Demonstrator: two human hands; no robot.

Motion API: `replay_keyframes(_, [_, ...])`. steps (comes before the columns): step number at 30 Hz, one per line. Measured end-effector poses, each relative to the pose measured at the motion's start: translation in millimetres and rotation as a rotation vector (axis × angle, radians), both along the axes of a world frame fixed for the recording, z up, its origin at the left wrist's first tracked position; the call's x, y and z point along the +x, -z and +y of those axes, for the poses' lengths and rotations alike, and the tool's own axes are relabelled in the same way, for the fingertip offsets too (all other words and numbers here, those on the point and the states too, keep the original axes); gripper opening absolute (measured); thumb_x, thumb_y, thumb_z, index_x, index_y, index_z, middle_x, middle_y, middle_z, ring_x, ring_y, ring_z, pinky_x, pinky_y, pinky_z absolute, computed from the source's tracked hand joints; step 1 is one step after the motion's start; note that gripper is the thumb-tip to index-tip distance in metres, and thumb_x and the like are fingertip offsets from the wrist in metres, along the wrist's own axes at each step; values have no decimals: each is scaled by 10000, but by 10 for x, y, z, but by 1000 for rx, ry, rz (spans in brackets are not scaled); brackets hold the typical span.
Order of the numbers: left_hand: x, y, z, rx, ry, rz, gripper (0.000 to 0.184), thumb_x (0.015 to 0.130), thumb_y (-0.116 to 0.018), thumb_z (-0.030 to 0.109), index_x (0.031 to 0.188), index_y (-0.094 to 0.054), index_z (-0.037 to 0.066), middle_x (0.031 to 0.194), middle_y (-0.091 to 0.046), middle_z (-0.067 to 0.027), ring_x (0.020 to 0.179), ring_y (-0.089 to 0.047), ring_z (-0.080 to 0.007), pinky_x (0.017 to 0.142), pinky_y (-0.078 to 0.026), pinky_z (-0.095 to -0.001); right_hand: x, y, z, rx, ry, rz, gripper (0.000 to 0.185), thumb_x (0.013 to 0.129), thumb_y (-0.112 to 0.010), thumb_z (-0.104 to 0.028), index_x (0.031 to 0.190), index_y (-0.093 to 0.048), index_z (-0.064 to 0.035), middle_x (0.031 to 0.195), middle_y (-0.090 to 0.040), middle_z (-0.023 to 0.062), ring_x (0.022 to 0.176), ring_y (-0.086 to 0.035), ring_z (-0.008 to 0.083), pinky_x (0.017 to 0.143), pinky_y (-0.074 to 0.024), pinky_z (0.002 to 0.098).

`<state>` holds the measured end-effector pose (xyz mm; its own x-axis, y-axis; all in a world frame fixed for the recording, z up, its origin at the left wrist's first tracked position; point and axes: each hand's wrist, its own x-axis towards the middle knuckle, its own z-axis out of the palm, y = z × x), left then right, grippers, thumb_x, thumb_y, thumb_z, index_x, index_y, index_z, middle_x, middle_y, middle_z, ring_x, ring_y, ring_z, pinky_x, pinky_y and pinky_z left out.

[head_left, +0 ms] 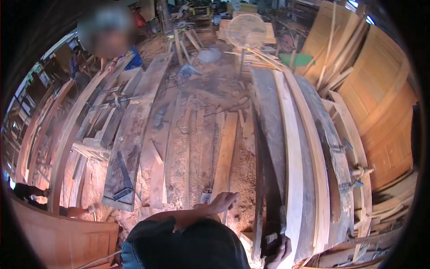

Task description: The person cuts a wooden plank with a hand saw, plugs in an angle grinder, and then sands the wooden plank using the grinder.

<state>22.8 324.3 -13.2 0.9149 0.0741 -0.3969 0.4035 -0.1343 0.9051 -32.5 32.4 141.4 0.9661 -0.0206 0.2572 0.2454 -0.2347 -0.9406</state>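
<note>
My left hand is held out over the sawdust-covered floor in front of my dark clothing, its fingers apart and nothing in it. Low at the right, my right hand is at the near end of a long pale board on the right-hand bench. Its fingers are bent near a dark upright tool or part, and what they hold, if anything, is hard to make out. Beside that board lies another light strip on dark planks.
A thick plank carrying a black metal square stands at left. Clamps grip the right bench. Wooden doors lean at far right. Co-workers are at the upper left; another person's arm reaches in at lower left.
</note>
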Motion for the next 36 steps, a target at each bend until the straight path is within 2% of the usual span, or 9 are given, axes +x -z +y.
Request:
replay_keyframes(1, [72,-27,53,-125,-95,-44,563,992,-499,539,1021,-663,1,760,-665,-114,715,-671,-193,684,-522,-347,182,330,-43,336,-351,117,482,1039,-431,-396,1108,-635,36,680,-506,37,575,-473,135,599,-504,310])
replay_keyframes(3, [245,-209,266,-324,-142,-107,627,1015,-402,574,1189,-621,13,991,-686,-136,899,-670,-217,824,-511,-351,360,367,314,468,-271,321,454,1015,-489,-383,1182,-584,28,797,-567,85,637,-539,161,581,-468,299])
replay_keyframes(4, [329,-294,381,-351,-165,-108,620,1027,-375,559,1221,-605,17,1054,-678,-121,951,-659,-210,860,-496,-353,548,289,500,51,-427,119,441,1028,-442,-372,1181,-568,22,870,-608,129,612,-530,160,532,-412,284])
replay_keyframes(5, [434,-367,508,-380,-181,-108,614,1040,-348,544,1253,-588,21,1117,-671,-106,1003,-648,-202,896,-480,-355,585,306,904,-19,-173,-33,495,1011,-434,-444,1032,-614,17,683,-550,47,562,-492,136,471,-355,309])
replay_keyframes(7, [634,-441,802,-452,-155,-110,596,1053,-334,517,1370,-513,45,1292,-606,-68,1145,-594,-212,1016,-417,-389,938,213,1377,-192,-287,-55,484,952,-506,-424,1024,-626,39,640,-567,61,525,-516,163,482,-399,329])
replay_keyframes(10, [934,-412,1232,-550,-243,-9,630,1010,-418,566,1370,-514,58,1260,-614,-46,1130,-577,-200,980,-408,-360,1343,169,2023,-448,-460,-19,405,837,-627,-300,1068,-646,33,732,-651,194,640,-667,337,586,-513,398])
replay_keyframes(13, [1189,-560,1848,-693,-180,21,410,957,-628,347,1223,-567,41,1149,-629,-65,1020,-617,-183,926,-489,-349,1829,412,2659,-573,-666,-207,462,759,-715,-260,1128,-623,2,839,-670,211,755,-683,379,702,-556,446])
replay_keyframes(21, [1889,-559,3075,-473,-394,-145,285,897,-670,99,1138,-609,-41,1063,-688,-113,968,-669,-192,876,-540,-323,3050,479,4050,-687,-986,-52,465,786,-725,-332,1119,-613,-27,1110,-644,214,1140,-575,398,999,-399,544])
replay_keyframes(36, [4602,-333,5663,-183,-291,-321,496,916,-690,82,1352,-475,-16,1262,-613,-164,1159,-612,-245,986,-509,-385,6195,1337,6753,-547,-960,21,319,757,-741,-271,919,-637,-17,833,-652,143,858,-630,294,843,-444,455])
